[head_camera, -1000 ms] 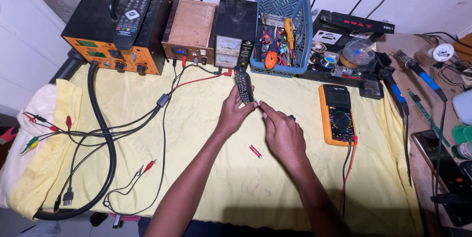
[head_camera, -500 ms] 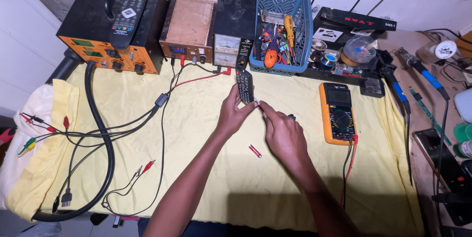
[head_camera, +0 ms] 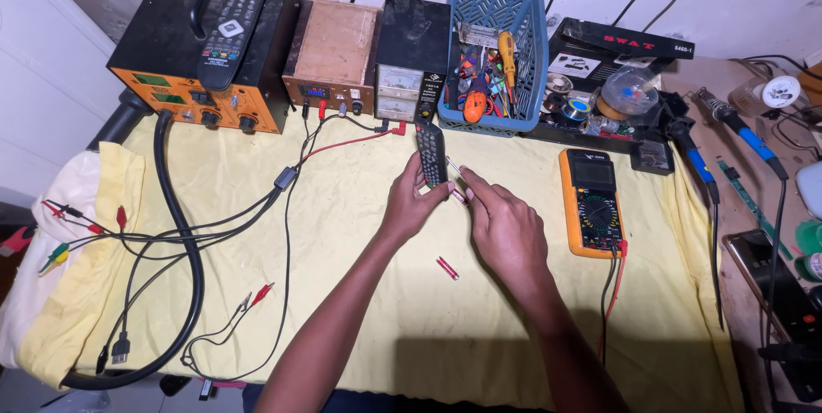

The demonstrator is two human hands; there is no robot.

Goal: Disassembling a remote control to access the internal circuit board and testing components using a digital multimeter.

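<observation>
My left hand (head_camera: 411, 206) grips a small black remote control (head_camera: 430, 153) and holds it upright over the yellow cloth (head_camera: 360, 310). My right hand (head_camera: 505, 225) pinches a small red battery (head_camera: 457, 193) right beside the lower end of the remote. A second red battery (head_camera: 447, 268) lies loose on the cloth just below both hands. The two hands almost touch each other at the middle of the bench.
An orange multimeter (head_camera: 591, 202) with red and black leads lies right of my hands. A blue basket of tools (head_camera: 492, 53), power supplies (head_camera: 409, 71), a larger remote (head_camera: 233, 19) on an orange-black unit, cables and clip leads (head_camera: 154, 233), soldering irons (head_camera: 736, 130).
The hands stay in nearly the same place; my right hand has brought the battery slightly closer to the remote. The view has shifted a little.
</observation>
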